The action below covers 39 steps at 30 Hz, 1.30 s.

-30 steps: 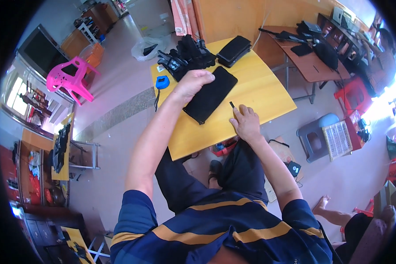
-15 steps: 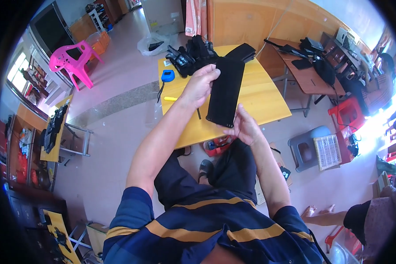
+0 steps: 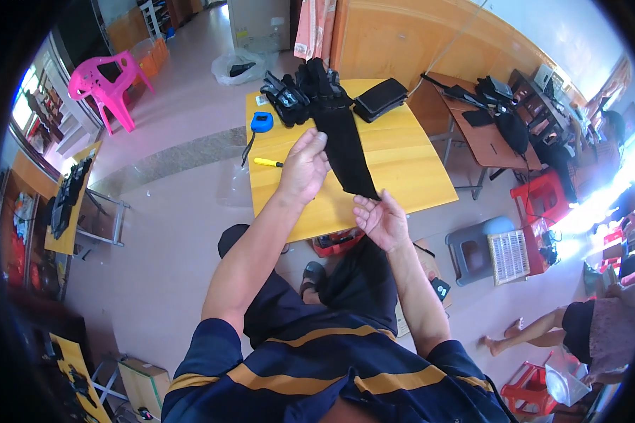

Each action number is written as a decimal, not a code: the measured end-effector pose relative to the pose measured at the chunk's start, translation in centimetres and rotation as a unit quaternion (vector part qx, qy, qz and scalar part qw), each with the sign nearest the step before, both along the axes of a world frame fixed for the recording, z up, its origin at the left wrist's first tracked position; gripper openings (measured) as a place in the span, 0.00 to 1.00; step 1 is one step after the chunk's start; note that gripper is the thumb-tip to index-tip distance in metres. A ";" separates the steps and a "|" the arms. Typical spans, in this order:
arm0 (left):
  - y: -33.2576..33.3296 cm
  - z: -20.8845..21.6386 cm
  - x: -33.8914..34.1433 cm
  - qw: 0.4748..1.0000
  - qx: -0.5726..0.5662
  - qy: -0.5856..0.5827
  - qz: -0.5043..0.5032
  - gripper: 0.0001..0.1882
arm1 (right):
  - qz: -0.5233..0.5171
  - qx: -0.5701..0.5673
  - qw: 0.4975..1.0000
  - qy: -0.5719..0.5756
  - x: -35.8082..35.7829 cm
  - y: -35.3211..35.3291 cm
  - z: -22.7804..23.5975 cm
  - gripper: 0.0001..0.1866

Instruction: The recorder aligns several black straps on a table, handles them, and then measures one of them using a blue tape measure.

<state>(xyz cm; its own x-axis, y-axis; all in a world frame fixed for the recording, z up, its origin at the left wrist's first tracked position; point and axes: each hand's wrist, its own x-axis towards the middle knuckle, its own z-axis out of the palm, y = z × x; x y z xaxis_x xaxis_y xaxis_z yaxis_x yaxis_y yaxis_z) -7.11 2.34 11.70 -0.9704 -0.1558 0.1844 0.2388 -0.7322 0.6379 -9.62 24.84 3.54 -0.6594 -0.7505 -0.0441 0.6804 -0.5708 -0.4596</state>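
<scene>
A long, flat black fabric panel slants over the yellow table, its far end near a pile of black gear. My left hand is closed at the panel's left edge, thumb on top, fingers curled and partly hidden. At the panel's near end, my right hand pinches the corner between thumb and fingers, palm turned up. Beyond my left hand lie a blue tape measure with a dark strap and a yellow-handled tool. A folded black stack rests at the table's far right.
The yellow table stands before me, with black strapped gear at its far edge. A red bin is beneath its near edge. To the right are a brown table, a grey stool and another person's legs.
The panel has swung down from upright to slant over the table, its far end now by the black gear. My left hand has moved left and nearer me; my right hand keeps the near end.
</scene>
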 end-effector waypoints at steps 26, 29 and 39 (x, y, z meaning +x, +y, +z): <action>-1.6 -3.4 -3.2 0.891 -0.373 -0.218 -0.138 0.09 | -0.244 0.142 0.949 0.138 -14.0 4.2 0.0 0.13; -0.3 -4.8 -4.7 0.906 -0.332 -0.249 -0.087 0.10 | -0.220 0.048 0.969 0.102 -15.3 4.0 -1.3 0.19; -2.8 -2.9 -16.6 0.932 -0.289 -0.217 -0.007 0.10 | -0.441 0.495 0.666 0.343 -16.5 3.5 -6.7 0.13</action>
<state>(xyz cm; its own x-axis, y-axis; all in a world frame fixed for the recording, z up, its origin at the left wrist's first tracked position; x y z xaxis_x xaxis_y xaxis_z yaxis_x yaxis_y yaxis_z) -23.69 -0.49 8.77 -0.9744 -0.1384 -0.1770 -0.1410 -0.2365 0.9613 -26.14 28.30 -3.14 -0.9441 0.1145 0.3092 -0.2823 0.2034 -0.9375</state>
